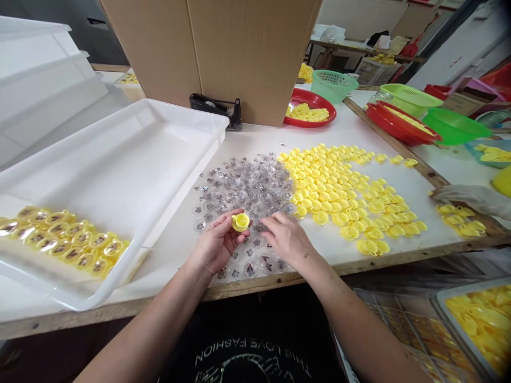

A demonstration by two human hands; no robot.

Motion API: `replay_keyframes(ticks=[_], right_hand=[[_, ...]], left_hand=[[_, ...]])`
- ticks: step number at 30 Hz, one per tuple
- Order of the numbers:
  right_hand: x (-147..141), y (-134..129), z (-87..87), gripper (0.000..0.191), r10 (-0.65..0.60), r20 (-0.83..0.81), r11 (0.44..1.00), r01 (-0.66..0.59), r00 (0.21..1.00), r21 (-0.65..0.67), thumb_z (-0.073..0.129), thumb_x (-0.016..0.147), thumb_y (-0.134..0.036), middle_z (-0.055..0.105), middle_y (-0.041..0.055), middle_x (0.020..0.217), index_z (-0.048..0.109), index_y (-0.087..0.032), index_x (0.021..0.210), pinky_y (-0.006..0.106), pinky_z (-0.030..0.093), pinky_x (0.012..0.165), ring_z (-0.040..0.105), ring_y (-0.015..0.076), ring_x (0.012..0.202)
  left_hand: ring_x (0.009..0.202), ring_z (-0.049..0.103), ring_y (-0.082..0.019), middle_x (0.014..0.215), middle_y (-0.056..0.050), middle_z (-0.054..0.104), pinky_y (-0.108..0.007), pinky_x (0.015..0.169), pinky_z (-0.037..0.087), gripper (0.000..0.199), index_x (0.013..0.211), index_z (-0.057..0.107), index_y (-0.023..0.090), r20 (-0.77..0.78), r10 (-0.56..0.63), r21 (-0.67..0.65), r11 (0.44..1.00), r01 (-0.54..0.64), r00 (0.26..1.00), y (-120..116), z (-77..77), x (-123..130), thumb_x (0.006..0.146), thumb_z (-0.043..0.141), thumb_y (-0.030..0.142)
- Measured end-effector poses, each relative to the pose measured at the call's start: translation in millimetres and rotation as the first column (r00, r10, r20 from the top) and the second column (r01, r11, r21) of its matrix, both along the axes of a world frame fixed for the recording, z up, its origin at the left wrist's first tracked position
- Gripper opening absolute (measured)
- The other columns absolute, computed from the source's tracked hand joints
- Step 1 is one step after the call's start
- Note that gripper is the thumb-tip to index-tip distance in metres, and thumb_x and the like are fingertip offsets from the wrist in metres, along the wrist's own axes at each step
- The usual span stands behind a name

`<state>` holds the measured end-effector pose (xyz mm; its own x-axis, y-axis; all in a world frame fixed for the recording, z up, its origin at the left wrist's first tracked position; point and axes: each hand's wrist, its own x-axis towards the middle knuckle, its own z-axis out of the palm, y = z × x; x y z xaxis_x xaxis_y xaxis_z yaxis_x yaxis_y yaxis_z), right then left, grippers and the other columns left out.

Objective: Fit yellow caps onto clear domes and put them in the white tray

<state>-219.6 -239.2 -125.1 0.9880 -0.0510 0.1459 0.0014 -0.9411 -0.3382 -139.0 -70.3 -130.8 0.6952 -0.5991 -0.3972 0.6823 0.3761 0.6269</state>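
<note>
A small round yellow plastic piece (241,222) with an open hollow sits between the thumb and fingers of my left hand (215,242), hollow side up. Beside it, my right hand (286,236) reaches down among clear plastic domes (251,186) with small dark prints, its fingers bent together. Whatever those fingertips hold is hidden. To the right of the domes, rows of matching yellow pieces (323,181) cover the table. At the left, a white tray (159,114) holds several yellow pieces with clear printed covers (72,242) in its near corner.
Behind the domes stand a black tape dispenser (217,109) and a tall cardboard box (239,58). A red bowl (329,114) of yellow pieces is beside the box. Another person's sleeved arm (475,199) rests at the right edge. Below it is a bin of yellow parts (485,319).
</note>
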Motion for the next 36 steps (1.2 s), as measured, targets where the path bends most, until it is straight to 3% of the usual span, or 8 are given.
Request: replay_keyframes(ticks=[3, 7, 12, 14, 17, 20, 25, 36], right_hand=[[7, 2, -2.1, 0.015, -0.015, -0.015, 1.000, 0.015, 1.000, 0.007, 0.051, 0.088, -0.013, 0.060, 0.0074, 0.087, 0.066, -0.017, 0.087, 0.032, 0.045, 0.071, 0.058, 0.0208, 0.080], [2, -4, 9.2, 0.013, -0.087, 0.014, 0.958, 0.080, 0.996, 0.277, 0.049, 0.089, -0.018, 0.063, 0.0047, 0.083, 0.062, -0.018, 0.085, 0.030, 0.048, 0.069, 0.061, 0.0179, 0.076], [-3, -7, 30.9, 0.021, 0.007, -0.095, 0.605, 0.072, 0.995, 0.793, 0.053, 0.087, -0.028, 0.065, -0.0003, 0.083, 0.062, -0.022, 0.105, 0.027, 0.052, 0.068, 0.064, 0.0127, 0.071], [0, -5, 32.3, 0.027, 0.103, -0.138, 0.563, 0.056, 0.985, 0.825, 0.054, 0.086, -0.027, 0.063, -0.0014, 0.077, 0.062, -0.022, 0.112, 0.026, 0.052, 0.064, 0.063, 0.0110, 0.066], [6, 0, 27.7, 0.030, 0.149, -0.183, 0.564, 0.068, 0.972, 0.823, 0.055, 0.085, -0.026, 0.061, -0.0034, 0.070, 0.060, -0.022, 0.114, 0.023, 0.050, 0.057, 0.060, 0.0095, 0.059], [8, 4, 24.1, 0.022, 0.058, -0.189, 0.579, 0.121, 0.980, 0.806, 0.059, 0.083, -0.029, 0.060, -0.0043, 0.067, 0.060, -0.021, 0.103, 0.022, 0.048, 0.052, 0.059, 0.0096, 0.055], [1, 11, 30.0, 0.015, -0.070, -0.151, 0.667, 0.159, 0.986, 0.728, 0.060, 0.082, -0.030, 0.064, -0.0029, 0.063, 0.064, -0.021, 0.093, 0.024, 0.049, 0.053, 0.062, 0.0118, 0.054], [-11, 23, 38.2, 0.022, -0.082, 0.082, 0.842, 0.025, 0.993, 0.539, 0.067, 0.077, -0.018, 0.070, 0.0006, 0.085, 0.067, -0.021, 0.099, 0.027, 0.055, 0.066, 0.067, 0.0140, 0.072]], left_hand=[[0.063, 0.066, -0.014, 0.088, -0.014, 0.068, -0.019, 0.055, 0.054, 0.023, 0.110, 0.058, 0.009, -0.006, 0.005, 0.008, 1.000, -0.005, 1.000, 0, -0.6, 0, 0.091, 0.046, 0.016], [0.064, 0.067, -0.014, 0.086, -0.012, 0.068, -0.019, 0.057, 0.054, 0.024, 0.111, 0.059, 0.010, -0.018, -0.010, -0.006, 1.000, 0.010, 1.000, -1, -0.5, -2, 0.090, 0.049, 0.015], [0.067, 0.067, -0.013, 0.087, -0.009, 0.067, -0.017, 0.057, 0.053, 0.025, 0.109, 0.063, 0.012, 0.020, -0.112, -0.098, 0.989, 0.114, 0.993, -1, -4.1, -4, 0.086, 0.059, 0.020], [0.065, 0.066, -0.012, 0.084, -0.008, 0.067, -0.016, 0.055, 0.053, 0.025, 0.107, 0.065, 0.012, 0.044, -0.145, -0.120, 0.981, 0.149, 0.988, -1, -5.4, -5, 0.084, 0.063, 0.022], [0.065, 0.066, -0.011, 0.086, -0.008, 0.068, -0.015, 0.056, 0.053, 0.028, 0.105, 0.067, 0.012, 0.068, -0.178, -0.117, 0.976, 0.185, 0.982, 0, -6.1, -7, 0.081, 0.067, 0.025], [0.067, 0.066, -0.011, 0.089, -0.008, 0.068, -0.016, 0.059, 0.054, 0.032, 0.107, 0.067, 0.012, 0.079, -0.189, -0.104, 0.975, 0.197, 0.979, 0, -6.4, -9, 0.078, 0.071, 0.026], [0.070, 0.067, -0.012, 0.088, -0.005, 0.070, -0.019, 0.065, 0.056, 0.036, 0.104, 0.067, 0.015, 0.124, -0.149, -0.083, 0.984, 0.160, 0.981, -2, -5.8, -10, 0.071, 0.078, 0.026], [0.073, 0.065, -0.012, 0.084, -0.003, 0.071, -0.022, 0.064, 0.055, 0.027, 0.095, 0.070, 0.017, 0.283, -0.108, -0.101, 0.985, 0.141, 0.953, -3, -4.8, -14, 0.070, 0.078, 0.021]])
